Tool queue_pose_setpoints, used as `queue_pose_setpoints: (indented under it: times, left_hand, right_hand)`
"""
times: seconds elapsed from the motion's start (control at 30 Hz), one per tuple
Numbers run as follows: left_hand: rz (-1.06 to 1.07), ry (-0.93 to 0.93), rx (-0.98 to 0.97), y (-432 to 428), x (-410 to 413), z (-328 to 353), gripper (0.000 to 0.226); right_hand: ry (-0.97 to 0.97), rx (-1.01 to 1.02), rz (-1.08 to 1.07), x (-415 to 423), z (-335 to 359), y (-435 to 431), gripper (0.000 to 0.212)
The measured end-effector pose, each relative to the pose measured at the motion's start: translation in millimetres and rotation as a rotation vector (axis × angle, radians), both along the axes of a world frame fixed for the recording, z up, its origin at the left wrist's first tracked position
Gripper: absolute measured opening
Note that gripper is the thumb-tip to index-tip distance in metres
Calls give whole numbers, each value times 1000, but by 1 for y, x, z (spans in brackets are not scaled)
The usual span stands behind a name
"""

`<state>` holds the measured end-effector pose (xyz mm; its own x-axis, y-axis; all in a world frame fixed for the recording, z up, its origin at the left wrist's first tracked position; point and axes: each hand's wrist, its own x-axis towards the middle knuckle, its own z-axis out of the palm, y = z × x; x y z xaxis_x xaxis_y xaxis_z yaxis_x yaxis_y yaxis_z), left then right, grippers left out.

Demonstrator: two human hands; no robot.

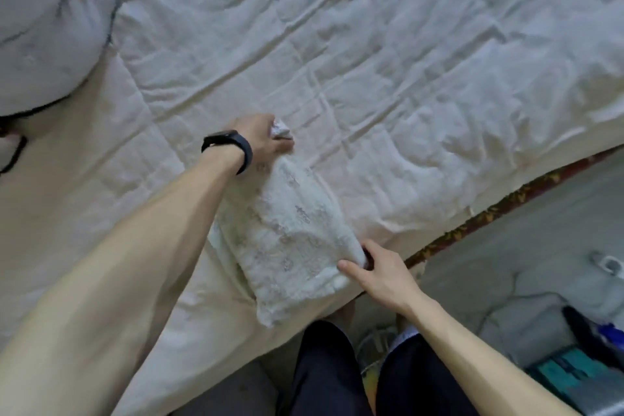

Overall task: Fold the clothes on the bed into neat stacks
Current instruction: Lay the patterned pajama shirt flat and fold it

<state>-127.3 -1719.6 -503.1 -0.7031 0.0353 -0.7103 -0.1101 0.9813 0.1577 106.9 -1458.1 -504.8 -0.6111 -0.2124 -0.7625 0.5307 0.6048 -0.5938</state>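
a folded white lace-patterned cloth lies on the wrinkled cream bedsheet near the bed's edge. the left hand has its fingers curled round the far end, and the right hand pinches the near corner, thumb on top.

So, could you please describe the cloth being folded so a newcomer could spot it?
On the wide cream bed sheet, look at the near edge. A long folded cloth lies there, held by the left hand and right hand; unlike the plain sheet, it is textured white with grey print.
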Motion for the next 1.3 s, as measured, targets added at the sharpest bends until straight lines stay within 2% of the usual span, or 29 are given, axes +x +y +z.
queue_pose_setpoints:
  times: [0.07,0.13,0.23,0.3,0.37,0.4,0.5,0.6,0.67,0.77,0.9,1.03,1.1,1.2,1.3]
  left_hand:
    - [119,85,103,0,4,-6,47]
    - [185,109,138,3,10,-10,48]
    - [104,198,46,16,22,-10,57]
    - [21,436,-42,22,37,-2,72]
    - [-1,662,-58,23,65,14,72]
    - [-10,715,-44,25,87,19,71]
    - [26,627,1,35,168,21,73]
    - [140,488,-73,28,218,1,76]
    - [146,417,-152,18,228,-18,81]
    - [141,388,-168,13,226,-40,87]
    - [181,484,-128,15,230,-37,86]
    - [272,627,-109,14,256,-23,87]
    - [248,589,-115,16,271,-22,90]
    - [275,502,-124,24,299,-27,89]
    - [403,534,-102,30,319,-26,81]
  right_hand:
    - [91,23,-89,17,-3,-4,24]
    - [132,52,-130,27,-6,-14,22]
    - [29,118,-52,29,-10,-20,37]
    - [31,215,58,27,-3,-16,48]
    - [243,342,94,20,10,-15,61]
    - [381,364,76,12,17,-18,62]
    - [707,330,72,-24,28,-48,55]
    - [849,295,196,-74,12,-98,57]
    - [835,330,447,-100,-10,-122,60]
    - [675,399,695,-123,-42,-129,65]
    - [644,418,661,-124,-36,-129,67]
    - [809,376,629,-136,-16,-148,64]
    - [715,357,680,-156,-18,-164,62]
    - [565,440,824,-170,-30,-178,62]
    - [588,416,749,-167,-23,-174,64]
